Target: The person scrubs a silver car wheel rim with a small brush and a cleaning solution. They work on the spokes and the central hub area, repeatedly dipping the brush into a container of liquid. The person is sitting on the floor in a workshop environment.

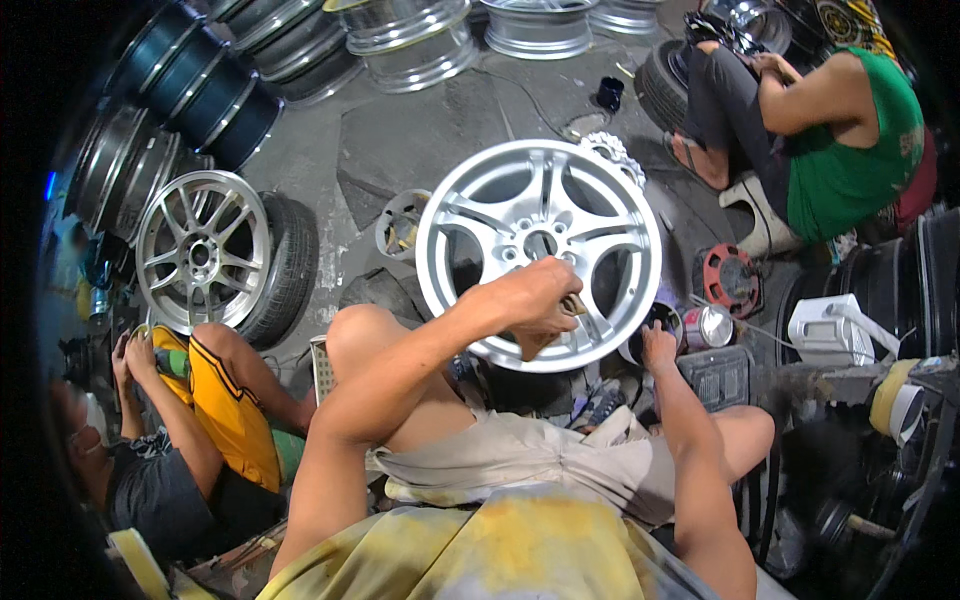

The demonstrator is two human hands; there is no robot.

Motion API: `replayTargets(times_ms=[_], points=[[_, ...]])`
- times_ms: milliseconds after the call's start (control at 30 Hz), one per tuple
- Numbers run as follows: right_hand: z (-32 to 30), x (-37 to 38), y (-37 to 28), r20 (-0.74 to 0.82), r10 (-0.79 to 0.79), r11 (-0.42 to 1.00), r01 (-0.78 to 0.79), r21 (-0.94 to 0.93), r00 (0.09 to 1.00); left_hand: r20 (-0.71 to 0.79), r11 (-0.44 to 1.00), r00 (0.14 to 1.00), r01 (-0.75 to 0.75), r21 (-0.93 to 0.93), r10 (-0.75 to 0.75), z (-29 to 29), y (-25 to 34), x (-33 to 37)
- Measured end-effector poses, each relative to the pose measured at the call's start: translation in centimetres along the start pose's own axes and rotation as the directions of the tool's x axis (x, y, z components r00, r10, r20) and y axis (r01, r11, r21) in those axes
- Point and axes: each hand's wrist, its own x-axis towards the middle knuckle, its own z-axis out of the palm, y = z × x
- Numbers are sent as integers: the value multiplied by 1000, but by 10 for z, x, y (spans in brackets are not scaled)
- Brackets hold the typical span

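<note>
A silver alloy wheel (478, 222) lies face up before my knees. Over its lower spokes is my left hand (540, 298), closed round a folded brown sheet (538, 342); whether it is sandpaper or cloth I cannot make out. Part of the sheet hangs down in front of the wheel's near edge. My right hand (659, 346) is beside the wheel's right edge, at the mouth of a dark round container (664, 318). Its fingers are mostly hidden there, so their grip does not show. A silver can (708, 326) stands just right of that hand.
Another spoked wheel (165, 240) leans on a tyre (290, 265) at left. A person in yellow shorts (225, 410) sits there; one in a green top (850, 150) sits at right. A red-and-black ring (728, 278) and a white device (828, 330) lie right. Stacked rims (410, 50) line the back.
</note>
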Motion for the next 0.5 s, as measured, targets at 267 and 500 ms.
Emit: replayTargets(times_ms=[267,500], points=[[9,24,14,-88,131,970,-110,215,987,-119,969,988,67,-236,-97,-26,30,1],[-47,3,0,-152,248,781,-105,616,957,-232,820,973,-134,-556,2,-12,5,14]])
